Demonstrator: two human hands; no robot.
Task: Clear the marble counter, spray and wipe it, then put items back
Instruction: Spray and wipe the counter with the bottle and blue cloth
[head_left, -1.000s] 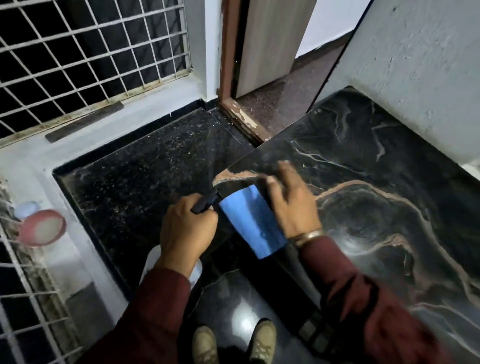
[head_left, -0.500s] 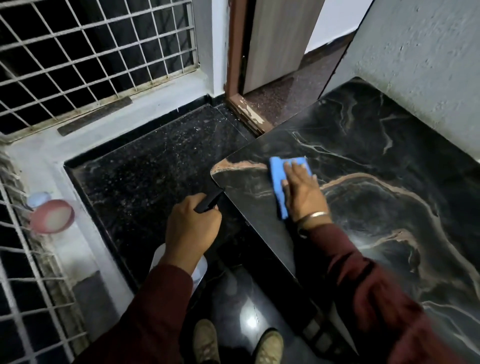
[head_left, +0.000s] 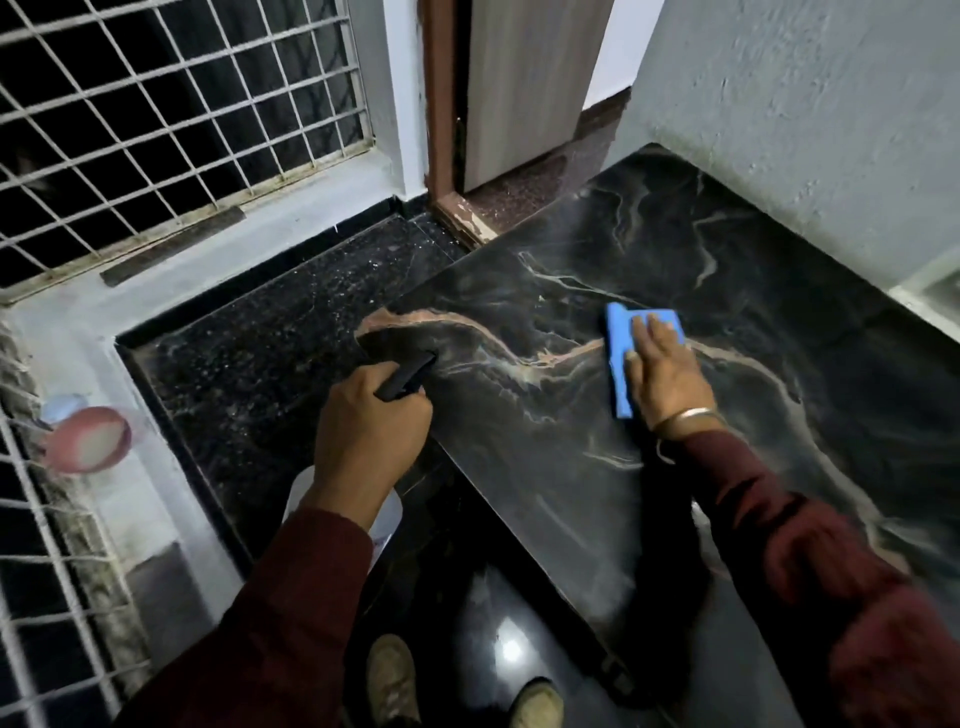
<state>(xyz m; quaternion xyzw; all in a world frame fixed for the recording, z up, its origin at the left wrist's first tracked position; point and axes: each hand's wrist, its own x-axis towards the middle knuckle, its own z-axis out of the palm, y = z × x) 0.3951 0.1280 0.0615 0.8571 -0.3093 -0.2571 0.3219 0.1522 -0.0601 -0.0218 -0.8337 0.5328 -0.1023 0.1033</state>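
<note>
The dark marble counter (head_left: 701, 249) with pale and orange veins fills the right half of the view. My right hand (head_left: 662, 371) lies flat on a folded blue cloth (head_left: 618, 353), pressing it onto the marble near the counter's middle. My left hand (head_left: 369, 431) is closed around the neck of a spray bottle (head_left: 405, 376); its black nozzle points over the counter's near left corner and its white body hangs below the hand, mostly hidden.
A speckled black floor (head_left: 270, 353) lies left of the counter, below a white window grille (head_left: 171, 114). A pink bowl (head_left: 88, 439) sits on the grey ledge at far left. A door frame (head_left: 441, 130) stands behind. My shoes show at the bottom.
My right hand slid the blue cloth from the counter's near left corner rightward toward its middle. The left hand kept the spray bottle in about the same place.
</note>
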